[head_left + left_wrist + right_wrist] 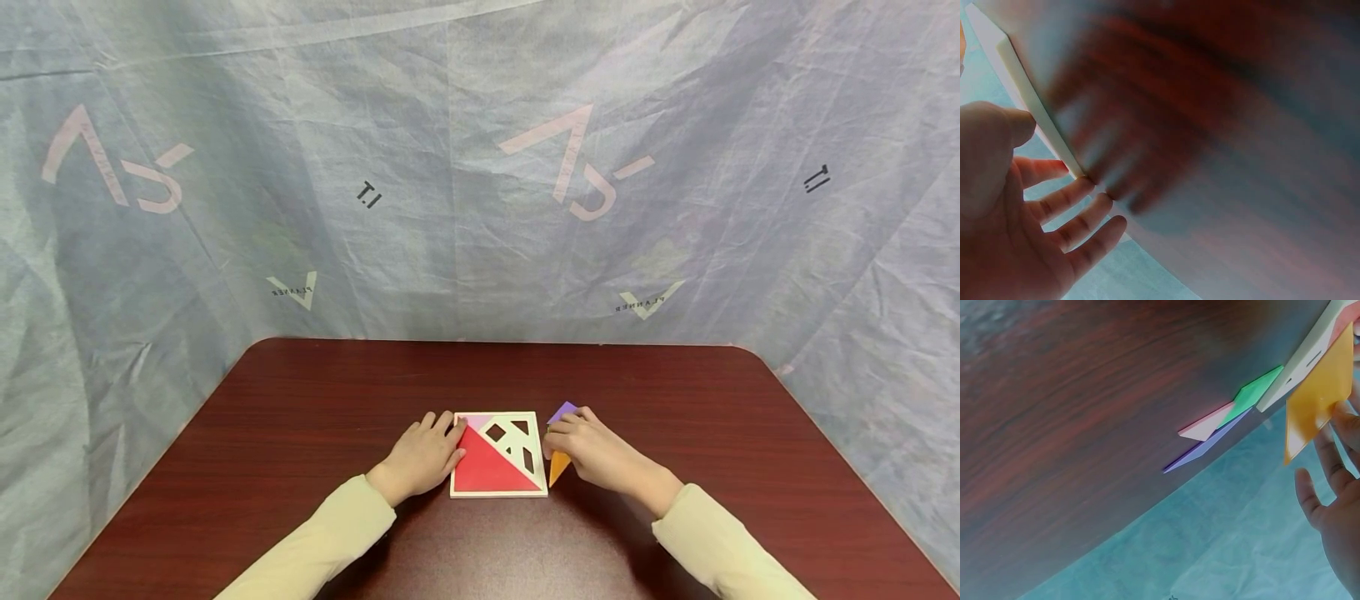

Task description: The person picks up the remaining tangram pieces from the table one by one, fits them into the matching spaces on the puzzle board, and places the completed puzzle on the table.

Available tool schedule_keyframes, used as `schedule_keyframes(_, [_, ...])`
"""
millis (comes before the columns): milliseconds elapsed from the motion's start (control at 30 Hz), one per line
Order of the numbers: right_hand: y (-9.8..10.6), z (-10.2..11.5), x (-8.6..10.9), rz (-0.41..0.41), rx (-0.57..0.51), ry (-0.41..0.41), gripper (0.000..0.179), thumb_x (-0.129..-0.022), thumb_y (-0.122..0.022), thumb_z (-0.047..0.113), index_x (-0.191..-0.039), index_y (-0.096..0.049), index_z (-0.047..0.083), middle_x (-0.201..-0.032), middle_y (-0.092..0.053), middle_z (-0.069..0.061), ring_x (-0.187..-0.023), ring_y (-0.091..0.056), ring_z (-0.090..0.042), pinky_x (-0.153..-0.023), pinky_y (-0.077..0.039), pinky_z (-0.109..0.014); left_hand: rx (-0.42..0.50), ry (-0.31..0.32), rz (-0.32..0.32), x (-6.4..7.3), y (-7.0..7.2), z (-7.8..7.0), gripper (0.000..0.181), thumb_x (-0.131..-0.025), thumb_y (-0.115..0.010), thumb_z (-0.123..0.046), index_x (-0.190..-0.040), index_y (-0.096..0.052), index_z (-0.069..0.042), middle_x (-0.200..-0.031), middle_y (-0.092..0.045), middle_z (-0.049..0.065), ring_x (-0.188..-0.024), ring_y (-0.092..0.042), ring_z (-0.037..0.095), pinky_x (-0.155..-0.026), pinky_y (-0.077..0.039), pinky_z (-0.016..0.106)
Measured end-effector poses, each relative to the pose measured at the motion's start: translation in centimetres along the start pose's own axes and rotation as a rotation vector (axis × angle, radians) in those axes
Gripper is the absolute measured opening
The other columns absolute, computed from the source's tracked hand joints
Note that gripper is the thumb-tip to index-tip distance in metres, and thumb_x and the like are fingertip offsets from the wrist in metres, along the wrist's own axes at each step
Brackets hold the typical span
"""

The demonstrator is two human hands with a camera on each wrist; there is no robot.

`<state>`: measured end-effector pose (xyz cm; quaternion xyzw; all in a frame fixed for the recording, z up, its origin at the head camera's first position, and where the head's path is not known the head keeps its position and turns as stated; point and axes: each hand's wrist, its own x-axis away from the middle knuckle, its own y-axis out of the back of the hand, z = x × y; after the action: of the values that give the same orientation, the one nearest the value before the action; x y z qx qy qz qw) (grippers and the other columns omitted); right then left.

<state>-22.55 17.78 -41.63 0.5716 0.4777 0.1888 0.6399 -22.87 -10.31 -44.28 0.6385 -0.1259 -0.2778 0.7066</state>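
Observation:
A square white tangram board (498, 495) lies flat on the table. A large red triangle (487, 467) fills its lower left half, with a small pink piece (474, 421) at the upper left; the upper right half shows cut-outs. My left hand (422, 457) rests along the board's left edge, fingers spread, thumb and fingertips touching it. Right of the board, my right hand (592, 450) pinches an orange triangle (1319, 390), tilted up off the table. Beyond that hand lies a purple piece (564, 410). In the right wrist view, a green piece (1250, 394) and a pink piece (1210, 424) lie near it.
The dark red-brown wooden table (360, 383) reaches back to a hanging grey-blue cloth (450, 208) with printed marks. Cloth also hangs along both sides. The loose green, pink and purple pieces are close together near the board's right side.

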Motion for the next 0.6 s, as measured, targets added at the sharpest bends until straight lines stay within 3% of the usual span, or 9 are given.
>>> schedule_keyframes(267, [0.2,0.4,-1.0,0.053,-0.018,-0.021,0.041,-0.066,-0.06,-0.018,-0.079,-0.061,0.021,-0.079,-0.058,0.011,-0.082,-0.05,-0.009,-0.079,-0.04,-0.037,0.0,0.002,0.004,0.0,0.0,0.0,0.044,-0.093,-0.047,-0.036,-0.127,-0.052,-0.008,-0.118,-0.05,0.011,-0.099,-0.049,0.028,-0.079,-0.047,0.038])
schedule_keyframes(600, [-0.4,0.5,-2.0,0.035,-0.011,0.025,0.043,-0.062,-0.058,-0.019,-0.077,-0.062,0.021,-0.078,-0.058,0.012,-0.077,-0.049,-0.008,-0.074,-0.034,-0.028,0.009,0.01,0.015,-0.1,-0.2,0.0,0.044,-0.093,-0.047,-0.036,-0.128,-0.052,-0.009,-0.119,-0.049,0.011,-0.1,-0.049,0.028,-0.08,-0.046,0.039])
